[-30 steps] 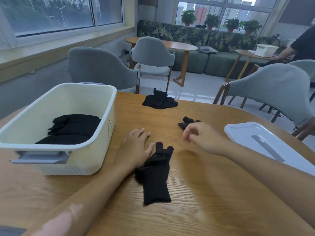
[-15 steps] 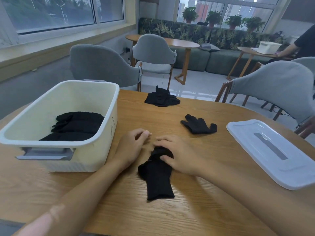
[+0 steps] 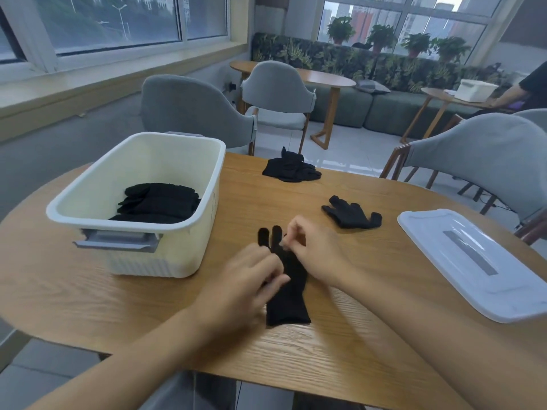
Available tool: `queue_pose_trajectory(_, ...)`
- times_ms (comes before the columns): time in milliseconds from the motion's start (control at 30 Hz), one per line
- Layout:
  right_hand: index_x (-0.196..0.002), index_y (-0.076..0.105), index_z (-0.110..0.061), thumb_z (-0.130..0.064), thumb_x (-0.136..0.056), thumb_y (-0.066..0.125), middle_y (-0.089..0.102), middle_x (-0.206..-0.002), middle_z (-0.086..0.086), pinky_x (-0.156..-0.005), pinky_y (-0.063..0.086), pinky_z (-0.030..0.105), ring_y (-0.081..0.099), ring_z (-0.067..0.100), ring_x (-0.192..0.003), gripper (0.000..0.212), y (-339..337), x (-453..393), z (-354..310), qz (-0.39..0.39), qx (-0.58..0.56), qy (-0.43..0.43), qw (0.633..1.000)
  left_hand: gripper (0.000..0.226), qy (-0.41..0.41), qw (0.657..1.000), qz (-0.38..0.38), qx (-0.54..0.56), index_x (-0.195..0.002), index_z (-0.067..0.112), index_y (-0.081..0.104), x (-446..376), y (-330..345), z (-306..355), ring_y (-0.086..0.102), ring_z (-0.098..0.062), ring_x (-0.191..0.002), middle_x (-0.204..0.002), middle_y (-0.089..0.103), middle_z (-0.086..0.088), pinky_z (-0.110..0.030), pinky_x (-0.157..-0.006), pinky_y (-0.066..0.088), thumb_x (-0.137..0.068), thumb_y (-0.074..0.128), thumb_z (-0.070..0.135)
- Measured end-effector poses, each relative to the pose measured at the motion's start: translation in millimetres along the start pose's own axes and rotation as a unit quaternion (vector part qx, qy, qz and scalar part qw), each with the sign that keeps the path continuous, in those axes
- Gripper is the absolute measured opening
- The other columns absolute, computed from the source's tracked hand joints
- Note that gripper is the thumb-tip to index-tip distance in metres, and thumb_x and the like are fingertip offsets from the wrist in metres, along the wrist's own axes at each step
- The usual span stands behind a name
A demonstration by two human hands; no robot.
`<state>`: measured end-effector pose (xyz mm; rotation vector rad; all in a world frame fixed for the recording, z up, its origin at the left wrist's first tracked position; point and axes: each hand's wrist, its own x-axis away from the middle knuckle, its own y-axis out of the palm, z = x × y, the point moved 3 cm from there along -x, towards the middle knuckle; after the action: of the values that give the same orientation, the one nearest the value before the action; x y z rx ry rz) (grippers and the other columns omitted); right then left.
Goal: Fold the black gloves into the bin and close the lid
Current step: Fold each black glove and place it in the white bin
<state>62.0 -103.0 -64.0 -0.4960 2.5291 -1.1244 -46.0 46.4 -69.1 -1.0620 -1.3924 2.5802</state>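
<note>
A black glove (image 3: 288,294) lies flat on the wooden table (image 3: 340,344), cuff toward me, two fingers pointing away. My left hand (image 3: 242,282) is blurred at the glove's left edge, and its fingertips seem to pinch the cloth. My right hand (image 3: 313,253) has curled fingers that pinch the glove near its finger end. To the left stands the white bin (image 3: 207,179), open, with folded black gloves (image 3: 157,202) stacked inside. The white lid (image 3: 473,261) lies flat on the table at the right.
A loose black glove (image 3: 352,216) lies beyond my right hand, and a pile of black gloves (image 3: 291,170) sits near the table's far edge. Grey chairs (image 3: 488,152) surround the table. A person sits at another table at the far right.
The glove was bunched under my right hand and now lies stretched with its fingers out. My left hand has moved from beside the glove onto its left edge.
</note>
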Motion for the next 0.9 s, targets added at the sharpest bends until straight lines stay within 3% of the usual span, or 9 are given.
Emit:
queue_pose_trajectory(100, -0.088, 0.065, -0.025, -0.009, -0.095, 0.061, 0.069, -0.104, -0.013, -0.087, 0.052, 0.023, 0.061, -0.005, -0.099, 0.019, 3.7, 2.2, 7.0, -0.063, -0.007, 0.008, 0.998, 0.012, 0.074, 0.994, -0.067, -0.034, -0.107, 0.017, 0.065, 4.9, 17.2, 9.7, 0.053, -0.010, -0.097, -0.107, 0.059, 0.007, -0.026, -0.079, 0.048, -0.100, 0.061, 0.026)
queue_pose_trajectory(167, -0.091, 0.065, -0.030, -0.013, -0.096, 0.060, 0.066, -0.105, -0.015, -0.088, 0.053, 0.028, 0.060, 0.002, -0.099, 0.018, -0.8, 2.2, 16.3, -0.029, 0.028, 0.015, 0.999, 0.028, 0.036, 0.991, -0.118, -0.055, -0.124, 0.021, 0.063, 6.7, 28.1, 7.4, 0.051, -0.009, -0.115, -0.126, 0.057, 0.007, -0.025, -0.092, 0.050, -0.099, 0.058, 0.035)
queue_pose_trajectory(333, -0.128, 0.059, -0.025, -0.015, -0.101, 0.050, 0.046, -0.140, 0.001, -0.107, 0.036, 0.035, 0.037, 0.018, -0.132, 0.031, -24.7, 0.6, 56.7, 0.072, 0.177, 0.092, 0.977, 0.052, -0.097, 0.971, -0.209, -0.060, -0.154, 0.035, 0.036, 8.7, 39.4, -10.0, 0.016, -0.007, -0.151, -0.162, 0.028, 0.014, -0.034, -0.124, 0.020, -0.105, 0.040, 0.050)
queue_pose_trajectory(467, -0.151, 0.037, -0.035, -0.026, -0.106, 0.036, 0.008, -0.165, 0.008, -0.119, 0.018, 0.048, 0.009, 0.034, -0.149, 0.046, -29.0, -2.8, 82.8, -0.001, 0.198, 0.203, 0.959, 0.053, -0.105, 0.953, -0.270, -0.089, -0.155, 0.047, 0.023, 5.0, 43.3, -20.6, -0.001, -0.013, -0.155, -0.166, 0.013, 0.018, -0.050, -0.125, 0.000, -0.104, 0.029, 0.058)
queue_pose_trajectory(533, -0.155, 0.030, -0.031, -0.030, -0.106, 0.035, 0.004, -0.166, 0.007, -0.120, 0.014, 0.048, 0.007, 0.034, -0.150, 0.049, -27.2, -7.3, 87.9, -0.016, 0.218, 0.212, 0.953, 0.056, -0.102, 0.948, -0.281, -0.107, -0.155, 0.051, 0.014, 5.0, 44.3, -24.5, -0.006, -0.017, -0.155, -0.167, 0.006, 0.017, -0.052, -0.125, -0.001, -0.102, 0.022, 0.063)
queue_pose_trajectory(700, -0.145, 0.045, -0.012, -0.033, -0.104, 0.045, 0.039, -0.154, 0.008, -0.115, 0.030, 0.044, 0.031, 0.031, -0.142, 0.047, -30.5, -17.9, 90.9, 0.084, 0.213, 0.194, 0.954, 0.057, -0.093, 0.955, -0.254, -0.118, -0.156, 0.051, 0.011, 7.9, 46.2, -24.9, -0.007, -0.017, -0.155, -0.167, 0.003, 0.018, -0.046, -0.126, -0.001, -0.101, 0.017, 0.066)
queue_pose_trajectory(767, -0.121, 0.065, -0.013, -0.030, -0.103, 0.049, 0.064, -0.121, 0.005, -0.098, 0.046, 0.042, 0.055, 0.029, -0.118, 0.030, -43.1, -16.7, 79.0, 0.172, 0.121, 0.154, 0.965, 0.057, -0.095, 0.959, -0.243, -0.115, -0.156, 0.050, 0.013, 8.5, 46.2, -24.2, -0.006, -0.016, -0.155, -0.167, 0.004, 0.018, -0.044, -0.126, -0.001, -0.101, 0.018, 0.066)
queue_pose_trajectory(833, -0.101, 0.071, -0.017, -0.027, -0.101, 0.055, 0.069, -0.089, -0.002, -0.074, 0.053, 0.038, 0.065, 0.022, -0.087, 0.019, -58.7, -15.3, 67.1, 0.235, -0.014, 0.160, 0.959, 0.057, -0.098, 0.960, -0.239, -0.106, -0.156, 0.050, 0.014, 8.6, 45.4, -23.9, -0.006, -0.014, -0.155, -0.167, 0.005, 0.019, -0.043, -0.126, -0.001, -0.101, 0.019, 0.066)
queue_pose_trajectory(900, -0.099, 0.072, -0.020, -0.021, -0.096, 0.064, 0.068, -0.088, -0.009, -0.074, 0.051, 0.028, 0.065, 0.014, -0.088, 0.008, -74.1, -18.2, 62.9, 0.265, -0.110, 0.182, 0.940, 0.057, -0.101, 0.961, -0.239, -0.099, -0.156, 0.050, 0.014, 8.7, 44.7, -24.1, -0.006, -0.013, -0.155, -0.167, 0.005, 0.019, -0.042, -0.126, -0.001, -0.101, 0.020, 0.066)
